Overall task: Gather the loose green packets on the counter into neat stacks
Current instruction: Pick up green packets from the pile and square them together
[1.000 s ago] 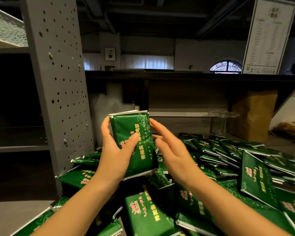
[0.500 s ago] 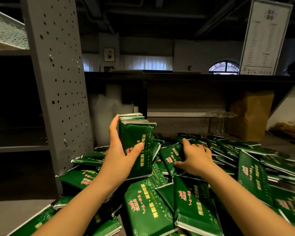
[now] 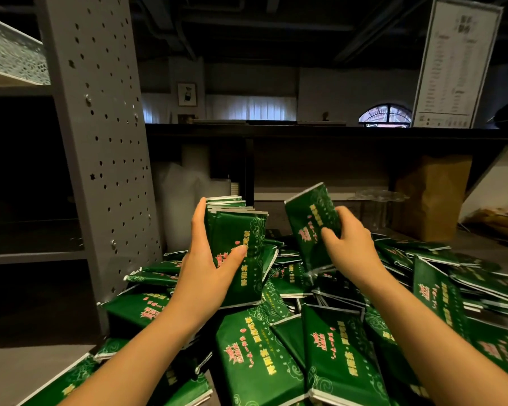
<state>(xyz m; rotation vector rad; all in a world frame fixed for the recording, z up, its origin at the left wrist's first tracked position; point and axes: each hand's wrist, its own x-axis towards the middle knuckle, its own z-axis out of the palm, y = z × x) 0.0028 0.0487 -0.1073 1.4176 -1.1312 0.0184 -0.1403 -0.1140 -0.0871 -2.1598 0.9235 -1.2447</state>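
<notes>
While left hand (image 3: 208, 269) grips stack (image 3: 242, 230), right hand (image 3: 351, 249): packet (image 3: 310, 213).

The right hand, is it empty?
No, the right hand grips a green packet above the pile, while the left hand holds a stack of packets.

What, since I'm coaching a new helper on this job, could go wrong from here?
1. The stack in the left hand has staggered top edges and only a thumb-and-fingers grip; adding more may make it fan out or slip.
2. The packet in the right hand is tilted; unless squared first, it could join crooked.
3. The loose pile below lies overlapped and sloped; a dropped packet may set others sliding.
</notes>
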